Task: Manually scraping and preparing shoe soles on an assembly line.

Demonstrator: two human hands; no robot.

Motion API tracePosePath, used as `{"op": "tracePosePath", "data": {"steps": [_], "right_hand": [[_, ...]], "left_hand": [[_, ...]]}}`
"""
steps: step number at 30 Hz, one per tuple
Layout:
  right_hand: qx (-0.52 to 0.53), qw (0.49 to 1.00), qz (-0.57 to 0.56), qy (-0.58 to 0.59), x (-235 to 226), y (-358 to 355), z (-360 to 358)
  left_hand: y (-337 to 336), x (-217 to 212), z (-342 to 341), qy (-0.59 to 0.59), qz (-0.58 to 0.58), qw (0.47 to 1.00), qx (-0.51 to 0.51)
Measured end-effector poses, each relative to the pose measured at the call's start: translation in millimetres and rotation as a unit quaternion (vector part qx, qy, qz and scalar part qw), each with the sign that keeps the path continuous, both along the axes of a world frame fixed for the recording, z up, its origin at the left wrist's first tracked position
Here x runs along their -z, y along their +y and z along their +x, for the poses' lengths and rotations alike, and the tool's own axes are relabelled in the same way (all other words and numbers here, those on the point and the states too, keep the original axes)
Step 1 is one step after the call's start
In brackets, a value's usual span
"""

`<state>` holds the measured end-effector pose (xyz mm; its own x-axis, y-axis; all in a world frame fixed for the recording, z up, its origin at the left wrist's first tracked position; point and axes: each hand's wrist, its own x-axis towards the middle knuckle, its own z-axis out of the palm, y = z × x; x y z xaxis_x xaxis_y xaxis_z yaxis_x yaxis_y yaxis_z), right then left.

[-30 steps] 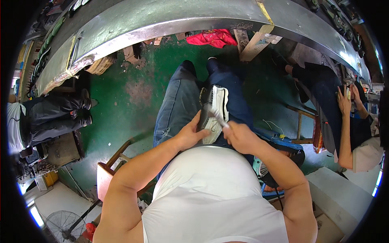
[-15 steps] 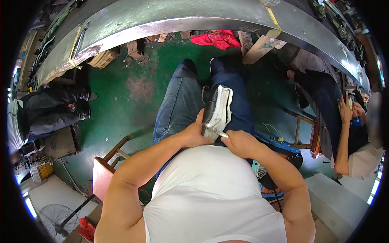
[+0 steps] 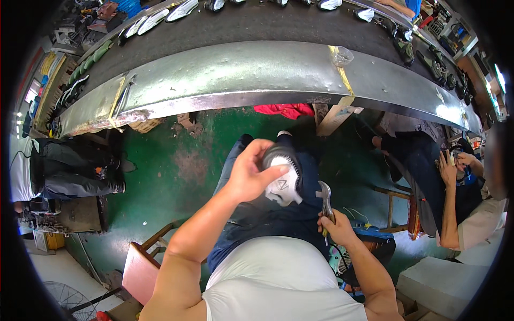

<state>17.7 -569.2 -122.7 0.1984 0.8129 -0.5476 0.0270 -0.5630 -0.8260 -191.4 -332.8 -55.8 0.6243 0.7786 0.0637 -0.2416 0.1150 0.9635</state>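
Over my lap my left hand (image 3: 247, 175) is closed around a black shoe upper (image 3: 285, 179), its thumb lying across the white underside. The dark stitched rim curves around the far side, and ragged white material sticks out at the near end. My right hand (image 3: 336, 229) grips a pair of metal lasting pincers (image 3: 325, 198) by the handles, jaws upward, to the right of the shoe and apart from it. Part of the handles is hidden by my fingers.
Ahead runs a metal-edged bench (image 3: 214, 67) with shoes along its far side and a clear plastic cup (image 3: 341, 56). A wooden support (image 3: 336, 119) and red cloth (image 3: 284, 111) are below. People sit at left and right. A stool (image 3: 140, 273) is beside me.
My left hand has raised the shoe upper and turned it around. My right hand has moved the pincers away from it to the right. The view has tilted up, showing more bench.
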Motion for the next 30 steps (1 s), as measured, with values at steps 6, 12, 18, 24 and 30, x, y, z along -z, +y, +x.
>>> {"op": "tracePosePath", "data": {"steps": [6, 12, 18, 24, 30], "right_hand": [[-0.015, 0.998, 0.033, 0.054, 1.2, -9.1, 0.9], [-0.162, 0.978, 0.011, -0.132, -22.4, 8.4, -2.6], [-0.25, 0.956, 0.035, -0.148, -39.8, 33.5, -0.8], [-0.345, 0.925, -0.026, -0.156, -77.8, 70.3, 11.1], [-0.492, 0.825, -0.168, -0.22, -88.4, 115.5, 21.2]], "left_hand": [[12.2, 51.7, 43.2, 0.342, -0.088, 0.927, 0.124], [-52.7, 113.7, -15.3, 0.348, 0.035, 0.933, 0.079], [-69.4, 73.7, -10.4, 0.354, 0.156, 0.922, -0.003], [-78.1, 86.8, -5.8, 0.319, 0.346, 0.882, -0.02], [-87.0, 135.2, -2.9, 0.228, 0.099, 0.966, -0.071]]}}
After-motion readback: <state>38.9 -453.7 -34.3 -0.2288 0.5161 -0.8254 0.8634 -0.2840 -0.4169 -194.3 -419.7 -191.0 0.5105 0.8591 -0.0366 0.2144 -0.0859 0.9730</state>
